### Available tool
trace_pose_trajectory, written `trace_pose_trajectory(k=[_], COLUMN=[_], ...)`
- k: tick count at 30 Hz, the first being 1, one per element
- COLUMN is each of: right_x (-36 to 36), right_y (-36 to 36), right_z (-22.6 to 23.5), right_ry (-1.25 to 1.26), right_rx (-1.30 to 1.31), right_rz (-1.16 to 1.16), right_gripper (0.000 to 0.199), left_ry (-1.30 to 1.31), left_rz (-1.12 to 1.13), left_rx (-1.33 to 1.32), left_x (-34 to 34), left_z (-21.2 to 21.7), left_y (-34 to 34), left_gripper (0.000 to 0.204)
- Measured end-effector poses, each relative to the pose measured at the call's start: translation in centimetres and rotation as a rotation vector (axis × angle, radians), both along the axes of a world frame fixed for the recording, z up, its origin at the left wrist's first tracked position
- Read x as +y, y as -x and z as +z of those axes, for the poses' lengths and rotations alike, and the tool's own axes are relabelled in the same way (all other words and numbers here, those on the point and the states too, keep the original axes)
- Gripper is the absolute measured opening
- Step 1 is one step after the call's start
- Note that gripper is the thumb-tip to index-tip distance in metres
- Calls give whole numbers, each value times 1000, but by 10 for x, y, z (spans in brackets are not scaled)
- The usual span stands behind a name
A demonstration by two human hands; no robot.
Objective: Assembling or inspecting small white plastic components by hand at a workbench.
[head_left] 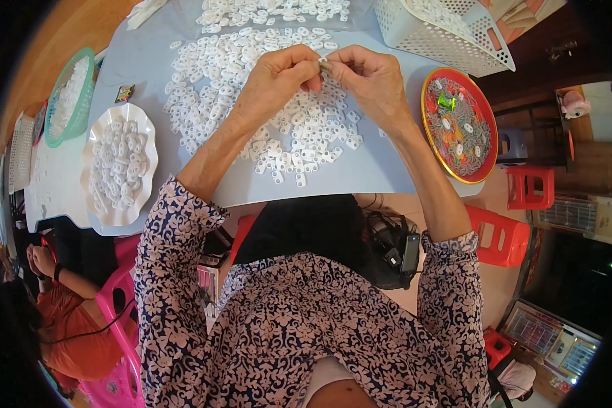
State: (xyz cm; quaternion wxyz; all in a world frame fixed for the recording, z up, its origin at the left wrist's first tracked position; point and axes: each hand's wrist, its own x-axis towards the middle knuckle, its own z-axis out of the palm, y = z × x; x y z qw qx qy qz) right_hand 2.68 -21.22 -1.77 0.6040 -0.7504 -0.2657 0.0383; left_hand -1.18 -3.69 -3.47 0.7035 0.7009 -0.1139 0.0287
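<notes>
Above the far half of a pile of small white two-holed plastic pieces (211, 112), my left hand (279, 78) and my right hand (375, 80) meet fingertip to fingertip. Both are closed in a pinch around one small part. A bit of white and a brownish-grey bit (326, 66) show between the fingers; the rest is covered. To the right of my right hand lies a round red tray (483, 102) with a yellow rim, holding thin grey parts, a few white pieces and a green wrapper (446, 101). A white wavy-edged dish (95, 197) of white pieces stands left.
A white perforated basket (449, 46) stands at the far right, a green basket (88, 112) at the left. A small wrapped packet (124, 93) lies by the dish. Red stools (500, 234) are to the right. Another person (81, 326) sits at lower left near a pink chair (119, 306).
</notes>
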Motion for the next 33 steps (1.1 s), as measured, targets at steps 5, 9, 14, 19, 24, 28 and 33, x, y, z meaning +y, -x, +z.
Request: trace_pose_trajectory(k=[5, 9, 14, 19, 24, 28, 33], right_x=[-6, -2, -7, -3, -4, -3, -1], right_y=[-3, 0, -8, -8, -9, -8, -3], right_z=[2, 5, 9, 2, -2, -2, 4], right_ry=[-58, -155, -7, 29, -46, -26, 33], right_rx=[55, -39, -257, -350, -300, -372, -347], right_rz=[46, 87, 200, 191, 205, 143, 79], right_gripper=[13, 14, 14, 15, 16, 16, 10], left_ry=[192, 330, 336, 427, 475, 462, 457], left_rz=[-61, -115, -226, -238, -234, -281, -266], left_rx=[144, 249, 307, 376, 404, 369, 390], left_x=[-1, 1, 7, 7, 7, 9, 7], left_z=[6, 6, 3, 2, 2, 3, 6], left_y=[1, -1, -4, -6, -7, -7, -4], left_gripper=[17, 17, 19, 18, 18, 20, 24])
